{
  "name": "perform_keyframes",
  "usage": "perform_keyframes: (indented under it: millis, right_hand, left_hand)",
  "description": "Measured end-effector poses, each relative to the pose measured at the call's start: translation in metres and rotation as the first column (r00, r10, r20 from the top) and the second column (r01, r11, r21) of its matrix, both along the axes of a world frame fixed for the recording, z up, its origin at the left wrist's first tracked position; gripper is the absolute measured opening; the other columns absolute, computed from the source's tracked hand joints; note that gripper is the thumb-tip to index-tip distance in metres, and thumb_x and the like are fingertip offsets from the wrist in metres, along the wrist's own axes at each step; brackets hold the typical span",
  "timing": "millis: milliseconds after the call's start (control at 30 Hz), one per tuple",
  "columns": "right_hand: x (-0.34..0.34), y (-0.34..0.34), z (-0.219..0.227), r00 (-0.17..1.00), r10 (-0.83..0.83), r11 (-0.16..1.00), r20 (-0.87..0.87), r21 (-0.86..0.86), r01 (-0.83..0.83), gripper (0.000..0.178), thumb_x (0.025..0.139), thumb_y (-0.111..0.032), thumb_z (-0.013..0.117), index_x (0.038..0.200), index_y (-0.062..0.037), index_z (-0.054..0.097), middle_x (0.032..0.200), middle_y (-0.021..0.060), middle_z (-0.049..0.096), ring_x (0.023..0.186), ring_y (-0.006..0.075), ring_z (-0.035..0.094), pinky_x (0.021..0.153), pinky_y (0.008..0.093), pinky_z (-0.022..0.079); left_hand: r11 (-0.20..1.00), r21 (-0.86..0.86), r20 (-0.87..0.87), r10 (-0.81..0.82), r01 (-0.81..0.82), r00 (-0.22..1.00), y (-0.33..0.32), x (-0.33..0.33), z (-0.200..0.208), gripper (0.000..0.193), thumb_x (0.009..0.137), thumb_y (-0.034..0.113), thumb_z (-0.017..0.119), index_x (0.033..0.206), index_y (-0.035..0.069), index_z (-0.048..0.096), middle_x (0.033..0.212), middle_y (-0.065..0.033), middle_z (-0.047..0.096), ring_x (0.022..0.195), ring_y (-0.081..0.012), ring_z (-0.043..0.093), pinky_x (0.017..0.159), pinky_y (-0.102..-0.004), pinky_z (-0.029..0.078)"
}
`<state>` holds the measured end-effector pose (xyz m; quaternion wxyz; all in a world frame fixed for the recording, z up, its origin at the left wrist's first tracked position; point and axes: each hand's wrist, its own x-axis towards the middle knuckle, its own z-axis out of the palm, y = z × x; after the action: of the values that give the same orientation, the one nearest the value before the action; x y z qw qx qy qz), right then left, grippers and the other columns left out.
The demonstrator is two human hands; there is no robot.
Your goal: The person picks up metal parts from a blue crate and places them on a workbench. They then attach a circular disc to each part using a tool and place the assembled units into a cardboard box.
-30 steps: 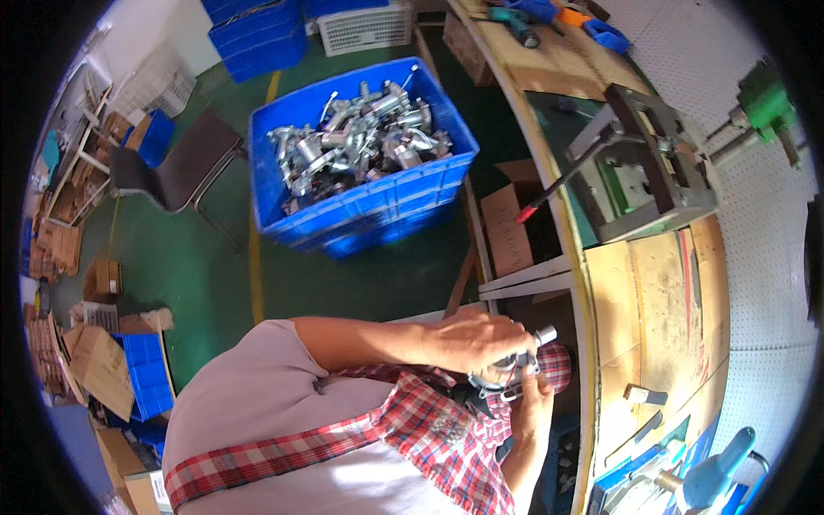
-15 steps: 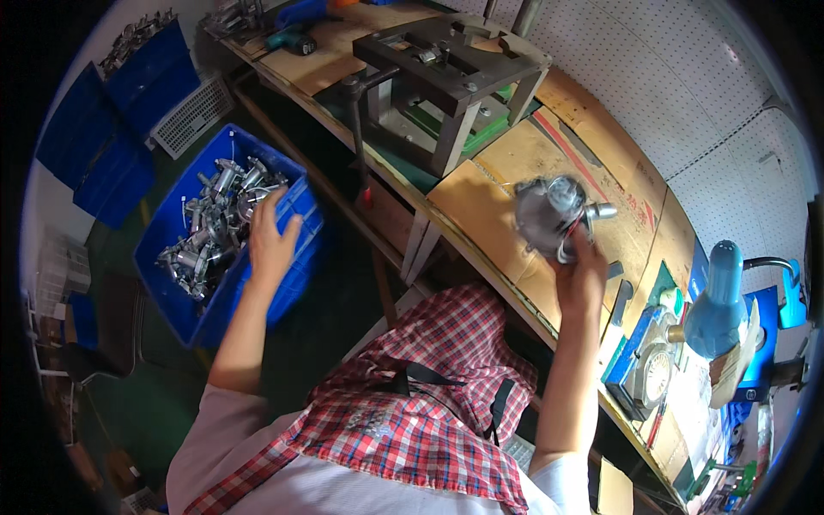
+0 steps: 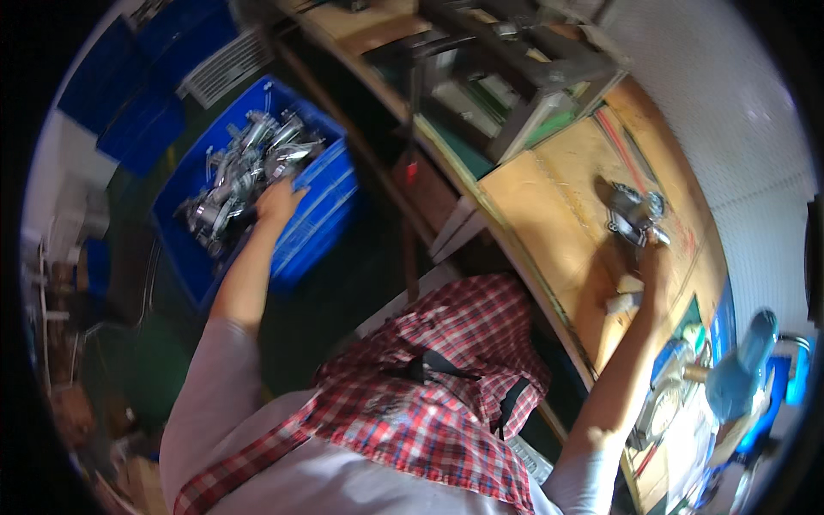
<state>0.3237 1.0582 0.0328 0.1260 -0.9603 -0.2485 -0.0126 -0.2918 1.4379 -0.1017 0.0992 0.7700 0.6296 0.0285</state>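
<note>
My right hand (image 3: 656, 268) is closed on a shiny metal fitting (image 3: 633, 213), a round body with short stubs, at the cardboard-covered bench top on the right. Its shadow falls close by on the cardboard. Motion smears the fitting, and I cannot tell whether it rests on the surface. On the left, my left hand (image 3: 278, 202) reaches over the near right rim of a blue bin (image 3: 319, 202), thumb held apart. Its other fingers are partly hidden against a heap of similar metal fittings (image 3: 245, 172) inside.
A dark metal frame fixture (image 3: 515, 86) stands on the far part of the bench (image 3: 549, 223). A blue lamp (image 3: 742, 369) is at the right, near a round dial-like device (image 3: 661, 408). More blue bins (image 3: 112, 77) and a pale crate (image 3: 225, 69) stand at far left.
My right hand has carried the metal fitting right and down toward the bench top. My left hand has dipped lower to the fittings in the bin. The whole view has shifted.
</note>
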Motion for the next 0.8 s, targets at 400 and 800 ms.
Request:
perform_keyframes:
  millis: [400, 800]
  right_hand:
    - [-0.185, -0.013, 0.047, 0.942, 0.092, 0.976, 0.322, -0.215, -0.022, 0.034, 0.100, -0.017, 0.049, 0.127, 0.0022, 0.059, 0.120, 0.0232, 0.063, 0.109, 0.0400, 0.059, 0.091, 0.0482, 0.048]
    - [-0.238, 0.060, 0.014, 0.693, 0.721, 0.689, 0.017, -0.127, -0.714, 0.091, 0.065, -0.015, 0.085, 0.144, -0.0109, 0.042, 0.146, 0.0201, 0.038, 0.136, 0.0405, 0.036, 0.113, 0.0552, 0.028]
  left_hand:
    - [0.754, 0.618, -0.242, -0.086, 0.222, 0.967, -0.019, 0.069, 0.016, 0.047, 0.082, 0.027, 0.072, 0.122, 0.007, 0.058, 0.113, -0.0134, 0.060, 0.110, -0.0280, 0.056, 0.090, -0.0422, 0.046]
    - [0.800, -0.172, -0.825, -0.436, 0.575, 0.360, 0.051, 0.150, -0.253, 0.048, 0.103, 0.021, 0.035, 0.148, 0.006, 0.042, 0.159, -0.0104, 0.033, 0.149, -0.0309, 0.022, 0.121, -0.0539, 0.005]
